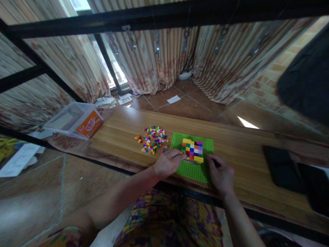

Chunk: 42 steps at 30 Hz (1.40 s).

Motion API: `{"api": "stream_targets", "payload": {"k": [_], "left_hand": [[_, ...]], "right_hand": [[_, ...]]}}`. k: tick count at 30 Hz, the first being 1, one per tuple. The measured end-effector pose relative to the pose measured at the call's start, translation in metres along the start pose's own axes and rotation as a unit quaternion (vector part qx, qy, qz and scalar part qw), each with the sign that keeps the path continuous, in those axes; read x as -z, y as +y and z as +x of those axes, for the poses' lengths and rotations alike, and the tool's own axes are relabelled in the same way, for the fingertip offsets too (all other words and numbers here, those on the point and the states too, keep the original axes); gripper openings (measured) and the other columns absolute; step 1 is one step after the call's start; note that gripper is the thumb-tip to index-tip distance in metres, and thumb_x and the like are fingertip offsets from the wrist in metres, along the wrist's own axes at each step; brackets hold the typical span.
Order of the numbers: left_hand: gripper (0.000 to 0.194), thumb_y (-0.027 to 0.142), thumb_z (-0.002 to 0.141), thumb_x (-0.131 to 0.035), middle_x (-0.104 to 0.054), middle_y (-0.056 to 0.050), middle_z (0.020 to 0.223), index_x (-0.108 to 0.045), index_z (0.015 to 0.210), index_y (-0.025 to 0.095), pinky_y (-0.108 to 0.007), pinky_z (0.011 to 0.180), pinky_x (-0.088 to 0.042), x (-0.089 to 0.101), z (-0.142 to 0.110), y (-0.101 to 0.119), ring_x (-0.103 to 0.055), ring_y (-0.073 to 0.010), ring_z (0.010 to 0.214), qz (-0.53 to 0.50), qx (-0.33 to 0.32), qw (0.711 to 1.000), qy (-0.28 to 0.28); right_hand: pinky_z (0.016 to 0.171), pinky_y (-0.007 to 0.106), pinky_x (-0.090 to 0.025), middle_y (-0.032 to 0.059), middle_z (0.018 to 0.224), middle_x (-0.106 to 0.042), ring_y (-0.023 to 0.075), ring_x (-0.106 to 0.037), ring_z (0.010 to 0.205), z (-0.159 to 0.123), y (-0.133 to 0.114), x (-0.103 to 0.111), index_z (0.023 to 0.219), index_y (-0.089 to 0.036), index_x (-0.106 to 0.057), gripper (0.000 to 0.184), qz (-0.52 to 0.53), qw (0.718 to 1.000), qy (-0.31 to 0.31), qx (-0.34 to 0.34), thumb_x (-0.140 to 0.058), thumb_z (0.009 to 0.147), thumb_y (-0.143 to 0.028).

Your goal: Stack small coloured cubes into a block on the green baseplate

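On the wooden board lies a green studded baseplate (192, 171) bearing a raised block of many-coloured toy bricks (192, 150). My left hand (168, 164) is pinched closed at the block's near left side, with a small pinkish toy brick (184, 156) at its fingertips. Over the right edge of the baseplate is my right hand (222, 173), its fingers curled in beside the block. Whatever those right fingers hold, if anything, is hidden. Left of the baseplate, loose small bricks (154, 139) lie scattered in a heap.
A clear plastic box (69, 120) with an orange label stands at the board's left end. Dark flat objects (282, 168) lie at the right. A black metal bar (164, 17) crosses above, before striped curtains (169, 58). White paper (173, 99) lies on the tiled floor.
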<state>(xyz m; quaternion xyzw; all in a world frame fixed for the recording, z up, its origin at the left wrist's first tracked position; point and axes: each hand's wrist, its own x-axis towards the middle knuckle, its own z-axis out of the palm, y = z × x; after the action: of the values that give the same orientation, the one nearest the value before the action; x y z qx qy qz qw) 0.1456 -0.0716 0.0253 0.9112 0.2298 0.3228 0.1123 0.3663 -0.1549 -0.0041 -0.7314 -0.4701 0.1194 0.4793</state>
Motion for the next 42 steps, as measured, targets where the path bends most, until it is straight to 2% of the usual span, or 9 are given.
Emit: {"api": "stream_targets", "payload": {"k": [5, 9, 12, 15, 19, 23, 28, 35, 42], "left_hand": [[0.024, 0.016, 0.096, -0.043, -0.067, -0.006, 0.094, -0.066, 0.104, 0.015, -0.024, 0.081, -0.054, -0.002, 0.000, 0.001, -0.064, -0.0126, 0.087, 0.016, -0.008, 1.000, 0.003], [0.024, 0.018, 0.097, -0.042, -0.068, -0.006, 0.094, -0.065, 0.103, 0.016, -0.024, 0.081, -0.053, -0.002, 0.001, 0.002, -0.063, -0.0124, 0.087, 0.012, -0.003, 1.000, 0.009], [0.024, 0.020, 0.098, -0.041, -0.067, -0.006, 0.091, -0.065, 0.098, 0.016, -0.025, 0.080, -0.053, -0.003, 0.002, 0.004, -0.063, -0.0133, 0.084, 0.020, 0.016, 1.000, -0.004], [0.024, 0.023, 0.098, -0.041, -0.068, -0.005, 0.089, -0.064, 0.095, 0.017, -0.026, 0.079, -0.053, -0.003, 0.002, 0.005, -0.063, -0.0138, 0.083, 0.016, 0.045, 0.999, -0.007], [0.018, 0.024, 0.096, -0.046, -0.070, -0.005, 0.096, -0.062, 0.101, 0.018, -0.029, 0.085, -0.053, -0.003, -0.001, 0.008, -0.065, -0.0149, 0.090, -0.067, 0.097, 0.992, 0.034], [0.017, 0.019, 0.092, -0.051, -0.070, -0.006, 0.098, -0.061, 0.105, 0.018, -0.030, 0.086, -0.054, -0.006, -0.007, 0.010, -0.066, -0.0160, 0.093, -0.160, 0.162, 0.970, 0.083], [0.017, 0.017, 0.088, -0.053, -0.069, -0.006, 0.094, -0.063, 0.102, 0.016, -0.030, 0.082, -0.056, -0.009, -0.010, 0.014, -0.066, -0.0162, 0.090, -0.244, 0.213, 0.940, 0.107], [0.015, 0.022, 0.089, -0.056, -0.071, -0.007, 0.091, -0.067, 0.096, 0.015, -0.028, 0.079, -0.055, -0.004, -0.006, 0.016, -0.066, -0.0158, 0.086, -0.273, 0.239, 0.927, 0.098], [0.014, 0.024, 0.089, -0.059, -0.072, -0.006, 0.086, -0.070, 0.091, 0.016, -0.027, 0.076, -0.054, -0.007, -0.003, 0.021, -0.067, -0.0147, 0.081, -0.256, 0.239, 0.927, 0.134]], "right_hand": [[0.074, 0.033, -0.052, 0.0063, 0.092, -0.072, 0.0191, -0.066, 0.080, 0.003, -0.042, 0.013, 0.094, -0.020, -0.073, 0.026, -0.003, 0.997, 0.017, 0.075, -0.058, 0.089, -0.041], [0.087, 0.038, -0.050, 0.0071, 0.101, -0.071, 0.0208, -0.063, 0.095, 0.003, -0.075, 0.004, 0.100, -0.022, -0.072, 0.022, -0.048, 0.972, -0.061, 0.223, -0.057, 0.091, -0.035], [0.087, 0.040, -0.049, 0.0079, 0.101, -0.071, 0.0219, -0.060, 0.096, 0.003, -0.076, -0.011, 0.098, -0.021, -0.073, 0.022, -0.088, 0.951, -0.092, 0.283, -0.055, 0.093, -0.032], [0.084, 0.039, -0.049, 0.0067, 0.099, -0.071, 0.0214, -0.059, 0.093, 0.003, -0.067, -0.021, 0.095, -0.021, -0.073, 0.022, -0.107, 0.943, -0.097, 0.301, -0.053, 0.094, -0.031], [0.083, 0.038, -0.048, 0.0063, 0.098, -0.070, 0.0214, -0.058, 0.093, 0.004, -0.060, -0.023, 0.094, -0.022, -0.073, 0.024, -0.122, 0.939, -0.089, 0.308, -0.052, 0.095, -0.032], [0.085, 0.038, -0.047, 0.0064, 0.097, -0.070, 0.0212, -0.058, 0.092, 0.004, -0.062, -0.021, 0.093, -0.021, -0.073, 0.024, -0.130, 0.936, -0.098, 0.311, -0.051, 0.095, -0.031], [0.086, 0.038, -0.048, 0.0071, 0.097, -0.070, 0.0215, -0.057, 0.094, 0.003, -0.068, -0.020, 0.093, -0.020, -0.073, 0.024, -0.148, 0.931, -0.098, 0.319, -0.051, 0.095, -0.027], [0.085, 0.036, -0.048, 0.0071, 0.094, -0.070, 0.0216, -0.057, 0.092, 0.003, -0.073, -0.019, 0.093, -0.018, -0.073, 0.023, -0.172, 0.919, -0.095, 0.341, -0.051, 0.095, -0.025], [0.084, 0.035, -0.048, 0.0065, 0.094, -0.069, 0.0206, -0.058, 0.089, 0.002, -0.071, -0.019, 0.096, -0.018, -0.071, 0.022, -0.191, 0.900, -0.086, 0.382, -0.050, 0.095, -0.019]]}}
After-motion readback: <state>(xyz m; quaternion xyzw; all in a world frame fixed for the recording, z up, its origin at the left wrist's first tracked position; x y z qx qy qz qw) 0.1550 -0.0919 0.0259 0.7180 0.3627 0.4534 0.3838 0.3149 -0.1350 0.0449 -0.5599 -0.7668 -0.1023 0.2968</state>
